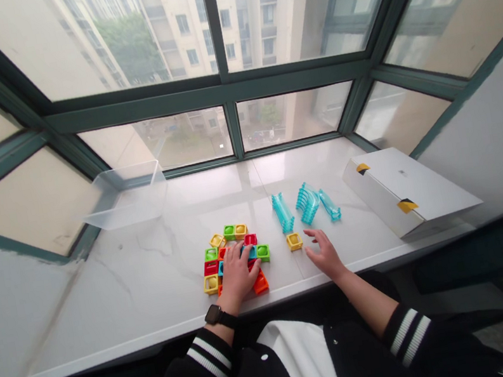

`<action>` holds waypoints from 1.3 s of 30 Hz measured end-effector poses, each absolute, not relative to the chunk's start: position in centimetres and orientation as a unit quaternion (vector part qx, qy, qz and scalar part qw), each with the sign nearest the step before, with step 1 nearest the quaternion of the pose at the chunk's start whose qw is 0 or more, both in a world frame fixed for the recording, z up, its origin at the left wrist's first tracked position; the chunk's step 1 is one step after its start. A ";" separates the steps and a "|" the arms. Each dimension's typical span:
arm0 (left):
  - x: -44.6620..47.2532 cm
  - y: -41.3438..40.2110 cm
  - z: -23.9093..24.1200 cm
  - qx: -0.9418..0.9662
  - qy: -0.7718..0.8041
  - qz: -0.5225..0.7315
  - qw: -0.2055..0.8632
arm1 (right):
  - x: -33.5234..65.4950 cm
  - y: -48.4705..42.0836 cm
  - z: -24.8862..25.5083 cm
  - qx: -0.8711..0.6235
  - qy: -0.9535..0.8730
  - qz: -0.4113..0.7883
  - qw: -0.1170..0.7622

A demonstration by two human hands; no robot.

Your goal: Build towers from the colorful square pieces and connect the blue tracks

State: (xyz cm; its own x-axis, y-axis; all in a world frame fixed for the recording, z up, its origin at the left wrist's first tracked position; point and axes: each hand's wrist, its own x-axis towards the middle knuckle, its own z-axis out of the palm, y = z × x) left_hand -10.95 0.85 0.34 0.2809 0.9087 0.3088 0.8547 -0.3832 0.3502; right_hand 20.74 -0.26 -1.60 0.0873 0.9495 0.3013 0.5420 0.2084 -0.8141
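Several colourful toy blocks (210,267) in red, yellow, green, orange and blue lie in a close group on the white sill. My left hand (237,270) rests over the middle of this group and covers some of it; whether its fingers grip a block is hidden. Just right of the group a single yellow block (294,242) stands apart. Beside that block my right hand (324,254) hovers with fingers apart, holding nothing. Behind it lie three clear blue track pieces: a straight one (283,212), a curved one (307,203) and a narrow one (330,205).
A clear plastic bin (125,200) sits at the back left by the window. On the right lies a white box (408,188) with black and yellow tabs. The marble sill (101,303) ends at a front edge close to my body.
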 end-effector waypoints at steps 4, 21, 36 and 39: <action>-10.9 0.8 0.1 0.799 0.554 0.229 0.051 | 17.4 -1.0 1.4 -0.536 -0.674 0.243 0.446; -10.6 0.6 -0.8 0.811 0.546 0.206 0.050 | 10.9 1.0 0.9 -0.572 -0.716 0.284 0.282; -7.0 -1.5 6.9 0.782 0.439 0.364 0.253 | 13.9 -1.7 4.5 -0.457 -0.340 0.689 0.449; -6.5 -1.8 7.2 0.780 0.430 0.377 0.255 | 13.8 -2.0 5.0 -0.460 -0.329 0.694 0.446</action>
